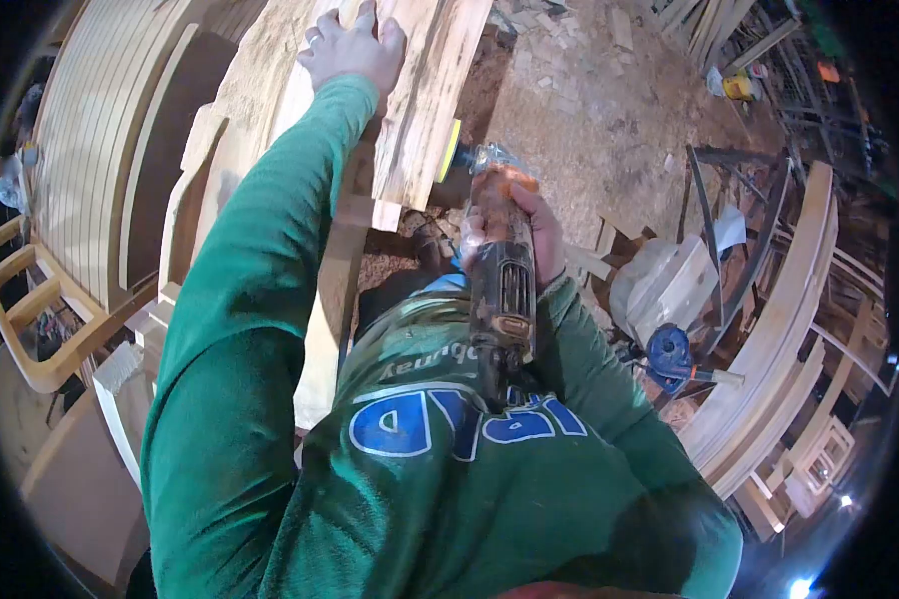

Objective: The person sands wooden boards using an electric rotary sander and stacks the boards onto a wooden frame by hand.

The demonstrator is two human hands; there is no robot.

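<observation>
My left hand [353, 46] lies flat with fingers spread on a pale rough wooden workpiece [425, 90] that runs up and away from me. My right hand [539, 225] is wrapped around the body of a dusty angle grinder [501, 275]. The grinder's yellow-backed disc [450, 152] is pressed against the right edge of the workpiece. Both arms are in green sleeves, and my green printed shirt fills the lower frame.
Curved wooden frames [769, 339] are stacked at the right, and a slatted curved panel [90, 150] and a chair-like frame [30, 319] stand at the left. A blue power tool [669, 354] lies on the sawdust-covered floor [589, 110], with wood offcuts around it.
</observation>
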